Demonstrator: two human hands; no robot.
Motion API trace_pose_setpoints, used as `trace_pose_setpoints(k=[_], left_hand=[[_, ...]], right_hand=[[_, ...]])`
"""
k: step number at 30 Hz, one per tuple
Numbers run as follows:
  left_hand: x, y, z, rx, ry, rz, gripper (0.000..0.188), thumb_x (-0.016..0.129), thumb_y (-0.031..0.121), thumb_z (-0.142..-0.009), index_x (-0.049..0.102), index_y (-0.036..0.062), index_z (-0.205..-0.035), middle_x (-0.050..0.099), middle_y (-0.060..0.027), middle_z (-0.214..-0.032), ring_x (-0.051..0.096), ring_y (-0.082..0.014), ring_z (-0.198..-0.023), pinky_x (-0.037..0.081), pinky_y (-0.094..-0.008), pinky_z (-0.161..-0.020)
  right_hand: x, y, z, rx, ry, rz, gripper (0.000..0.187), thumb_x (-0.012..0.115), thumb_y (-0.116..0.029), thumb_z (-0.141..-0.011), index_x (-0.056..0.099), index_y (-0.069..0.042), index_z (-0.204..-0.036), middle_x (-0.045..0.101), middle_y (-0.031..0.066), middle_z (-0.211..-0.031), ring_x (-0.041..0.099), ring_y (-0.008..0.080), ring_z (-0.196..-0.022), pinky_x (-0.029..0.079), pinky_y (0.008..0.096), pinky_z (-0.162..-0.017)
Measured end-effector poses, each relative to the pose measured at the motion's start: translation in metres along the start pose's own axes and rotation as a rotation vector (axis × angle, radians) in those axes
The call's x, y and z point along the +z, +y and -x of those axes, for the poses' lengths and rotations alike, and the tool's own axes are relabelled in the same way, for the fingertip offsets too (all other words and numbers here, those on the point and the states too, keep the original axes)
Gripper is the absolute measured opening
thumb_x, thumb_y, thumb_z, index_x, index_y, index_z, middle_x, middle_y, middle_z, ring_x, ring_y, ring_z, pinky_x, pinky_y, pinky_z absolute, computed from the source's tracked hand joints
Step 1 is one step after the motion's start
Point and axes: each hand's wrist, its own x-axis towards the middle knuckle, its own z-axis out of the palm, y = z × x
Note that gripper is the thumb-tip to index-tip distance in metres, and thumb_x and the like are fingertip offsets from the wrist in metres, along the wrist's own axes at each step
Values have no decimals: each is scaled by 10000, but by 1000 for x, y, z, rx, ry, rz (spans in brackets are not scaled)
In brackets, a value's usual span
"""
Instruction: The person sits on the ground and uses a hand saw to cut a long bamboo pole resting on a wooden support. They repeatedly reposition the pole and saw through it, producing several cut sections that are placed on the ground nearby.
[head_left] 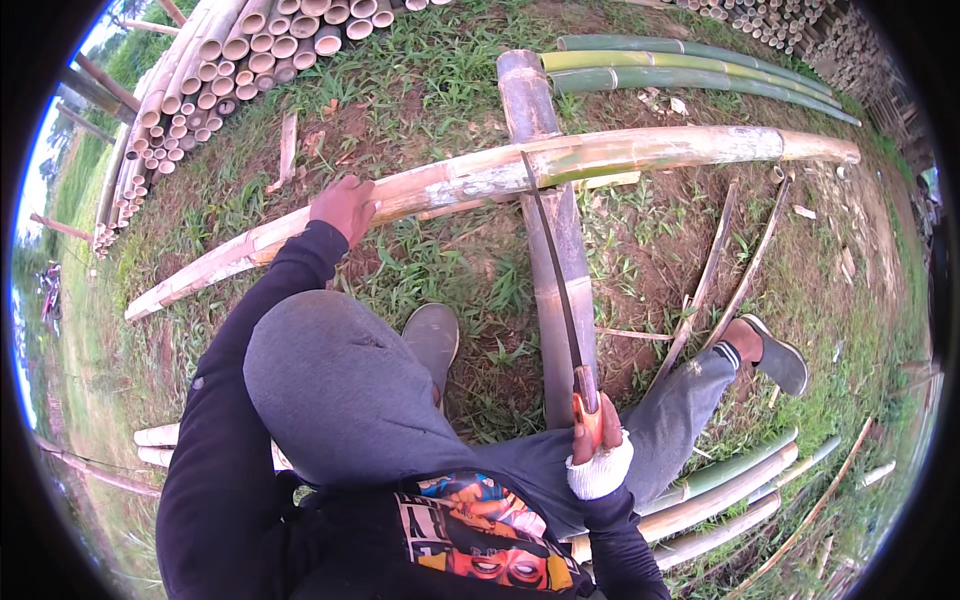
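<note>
A long pale bamboo pole [680, 148] lies crosswise in front of me, resting on a thicker greyish bamboo support [560, 290] that runs away from me. My left hand [345, 208] is pressed on the pole left of the support, its fingers wrapped over the far side. In my right hand [598, 438], near my right thigh, is the orange-brown handle of a handsaw [558, 265]. The saw's long, narrow dark blade reaches forward, and its far end meets the pole just where the pole crosses the support. A white cuff shows at my right wrist.
Stacked cut bamboo [262, 62] stands at the far left. Several green poles [690, 75] lie beyond the support's far end. Split strips [705, 280] are on the ground to the right, and more poles [715, 490] lie behind my right leg. Grass and bare soil surround my shoes.
</note>
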Motion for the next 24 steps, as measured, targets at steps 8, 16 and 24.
trace_pose_setpoints(k=[8,16,24], left_hand=[[-3,3,1,-22,-26,-8,384,648,289,-993,661,77,-1313,625,-156,-1062,652,-397,-1033,531,-501,-902],[0,2,1,-12,5,-18,388,665,272,-977,669,84,-1315,630,-149,-1073,655,-393,-1036,542,-499,-895],[-1,3,1,-46,-29,-28,393,673,270,-970,670,90,-1319,650,-148,-1115,668,-393,-1058,551,-494,-906]], right_hand=[[0,6,1,-52,32,38,568,662,-94,-964,495,41,-1490,743,247,-1074,752,332,-809,588,389,-743],[3,15,3,-2,21,26,543,677,-128,-972,521,50,-1461,745,257,-1096,765,353,-861,594,396,-771],[1,8,4,143,-9,-47,522,646,-76,-993,527,81,-1476,744,179,-1185,708,200,-1042,548,332,-921]])
